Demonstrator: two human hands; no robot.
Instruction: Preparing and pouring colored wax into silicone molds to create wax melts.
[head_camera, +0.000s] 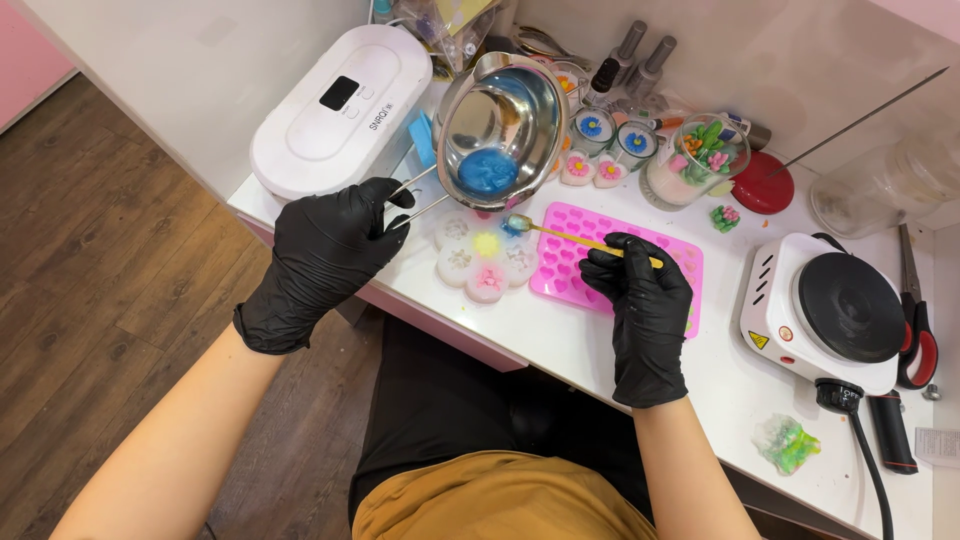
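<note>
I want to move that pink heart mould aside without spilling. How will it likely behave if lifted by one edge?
The pink heart mould looks thin and rubbery, so it would probably sag when lifted by one edge. Lying flat on the white table, it seems light and unlikely to tip. The right hand rests over it, so it may shift once freed.

A white lidded machine (335, 105) sits at the far left of the white table (560, 335). To the right stands a small white hot plate (835, 310) with a black top, its cord (870, 460) trailing off. Red-handled scissors (915, 320) lie just beside it. Further back are a red lid (765, 185), a glass jar of flower shapes (700, 160) and two nail polish bottles (640, 50).
</note>
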